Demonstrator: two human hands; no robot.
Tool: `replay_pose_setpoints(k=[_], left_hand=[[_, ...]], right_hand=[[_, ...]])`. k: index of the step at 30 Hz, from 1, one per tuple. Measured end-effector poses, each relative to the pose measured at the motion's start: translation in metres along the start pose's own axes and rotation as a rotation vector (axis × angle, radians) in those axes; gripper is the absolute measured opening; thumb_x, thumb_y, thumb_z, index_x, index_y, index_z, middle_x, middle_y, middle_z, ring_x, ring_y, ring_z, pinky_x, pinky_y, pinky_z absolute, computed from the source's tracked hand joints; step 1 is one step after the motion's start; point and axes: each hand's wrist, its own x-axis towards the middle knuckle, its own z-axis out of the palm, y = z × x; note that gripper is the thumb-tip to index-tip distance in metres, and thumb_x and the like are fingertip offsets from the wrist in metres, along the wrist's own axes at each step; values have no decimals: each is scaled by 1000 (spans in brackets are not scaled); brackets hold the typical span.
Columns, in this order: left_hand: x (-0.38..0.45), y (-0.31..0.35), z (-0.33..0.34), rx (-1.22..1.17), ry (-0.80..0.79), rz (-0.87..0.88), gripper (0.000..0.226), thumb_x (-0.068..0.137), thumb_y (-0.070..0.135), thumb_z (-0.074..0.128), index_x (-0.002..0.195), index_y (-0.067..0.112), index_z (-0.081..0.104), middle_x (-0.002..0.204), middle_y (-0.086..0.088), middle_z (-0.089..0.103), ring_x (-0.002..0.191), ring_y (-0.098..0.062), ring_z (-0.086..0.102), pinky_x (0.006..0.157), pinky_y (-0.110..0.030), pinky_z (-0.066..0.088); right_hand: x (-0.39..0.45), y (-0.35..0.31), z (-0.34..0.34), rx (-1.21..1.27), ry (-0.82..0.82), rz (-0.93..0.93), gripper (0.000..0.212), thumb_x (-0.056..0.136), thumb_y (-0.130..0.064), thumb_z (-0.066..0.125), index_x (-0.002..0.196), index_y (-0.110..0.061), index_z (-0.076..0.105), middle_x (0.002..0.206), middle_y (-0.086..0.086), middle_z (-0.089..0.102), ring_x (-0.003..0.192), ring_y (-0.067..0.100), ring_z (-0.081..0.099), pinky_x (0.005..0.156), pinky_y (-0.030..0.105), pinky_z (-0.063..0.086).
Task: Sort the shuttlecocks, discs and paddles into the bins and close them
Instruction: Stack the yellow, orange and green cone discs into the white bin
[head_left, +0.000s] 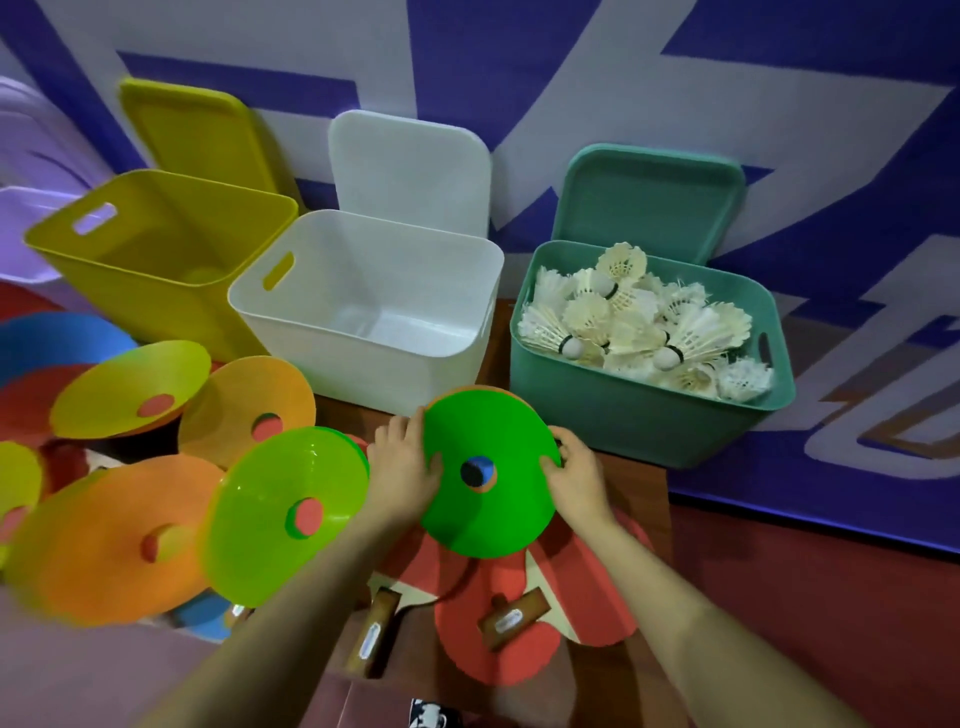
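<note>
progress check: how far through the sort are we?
Done: shuttlecocks fill the teal bin.
In hand: left hand and right hand hold a green disc stack in front of the white bin, which looks empty.
Left: loose discs, paddles; yellow bin looks empty too; all three lids are off, leaning behind.

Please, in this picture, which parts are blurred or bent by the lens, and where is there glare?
Head view: the orange disc at lower left is blurred, while the shuttlecocks are sharp; the wide lens bends the yellow bin outward; a slight glare lies on the lime disc; the hands on the green disc are fairly sharp.
</note>
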Motion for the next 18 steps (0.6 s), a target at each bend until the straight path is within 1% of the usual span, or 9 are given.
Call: replay_pose_setpoints(k=[3, 4, 6, 8, 10, 12, 15, 18], left_hand=[[19, -10, 1, 43, -129, -1, 65, 88, 24, 56, 142, 2, 27, 138, -19, 37, 123, -37, 36, 100, -41, 30], [24, -12, 3, 45, -177, -5, 66, 88, 25, 55, 142, 1, 24, 140, -19, 34, 126, -37, 35, 102, -41, 29], [32, -13, 6, 54, -251, -8, 65, 89, 26, 54, 140, 0, 23, 140, -19, 33, 125, -37, 37, 102, -41, 31], [37, -14, 8, 89, -282, -8, 64, 89, 28, 53, 139, 1, 23, 138, -18, 36, 123, -38, 40, 100, -43, 34], [40, -16, 9, 150, -277, 16, 63, 91, 30, 50, 140, 3, 23, 136, -18, 38, 122, -36, 40, 98, -42, 35], [43, -19, 8, 170, -256, 59, 59, 92, 30, 48, 140, 4, 25, 135, -16, 39, 121, -35, 39, 97, -41, 35], [41, -23, 5, 91, -222, 101, 53, 93, 27, 47, 138, 5, 31, 132, -17, 39, 119, -36, 39, 96, -41, 35], [33, -23, 0, -61, -211, 87, 49, 92, 22, 51, 134, 3, 37, 129, -20, 38, 117, -39, 43, 96, -40, 35]], right_hand=[[3, -1, 10, -318, -48, 79, 40, 83, -9, 59, 121, -21, 55, 119, 7, 54, 115, 30, 47, 94, 38, 38], [2, -1, 13, -358, -65, 109, 44, 83, -10, 60, 124, -22, 52, 123, 8, 49, 118, 31, 43, 97, 37, 35], [1, 2, 19, -309, -63, 144, 52, 81, -7, 62, 128, -23, 48, 125, 9, 47, 120, 31, 43, 100, 39, 35], [-2, 6, 24, -190, -51, 161, 58, 79, 0, 60, 131, -21, 46, 125, 10, 54, 117, 30, 50, 100, 41, 39], [-5, 8, 28, -96, -38, 172, 61, 79, 6, 57, 134, -17, 43, 126, 8, 57, 116, 28, 54, 101, 41, 41], [-8, 6, 30, -4, -1, 169, 60, 79, 13, 53, 132, -14, 46, 124, 8, 58, 116, 26, 54, 102, 41, 41], [-12, 4, 30, 119, 57, 156, 59, 77, 19, 48, 125, -15, 52, 120, 10, 61, 113, 27, 57, 101, 45, 43], [-20, 1, 24, 135, 100, 125, 60, 76, 20, 45, 121, -18, 55, 117, 5, 63, 112, 22, 57, 102, 43, 44]])
